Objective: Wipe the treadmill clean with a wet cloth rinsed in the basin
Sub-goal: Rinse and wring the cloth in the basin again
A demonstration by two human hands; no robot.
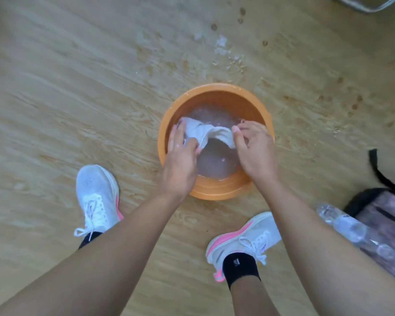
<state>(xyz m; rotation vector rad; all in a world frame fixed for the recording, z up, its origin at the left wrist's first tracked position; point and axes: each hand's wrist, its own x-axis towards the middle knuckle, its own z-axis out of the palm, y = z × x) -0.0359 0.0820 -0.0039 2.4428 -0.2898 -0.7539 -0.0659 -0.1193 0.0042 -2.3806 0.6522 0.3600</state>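
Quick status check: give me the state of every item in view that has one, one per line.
Basin: upright on the floor, holding water.
Cloth: wet, stretched between both hands over the water.
Left hand: grip closed on the cloth.
Right hand: grip pinching the cloth's other end.
Floor: splashed wet beyond the basin.
Plastic bottle: lying on its side.
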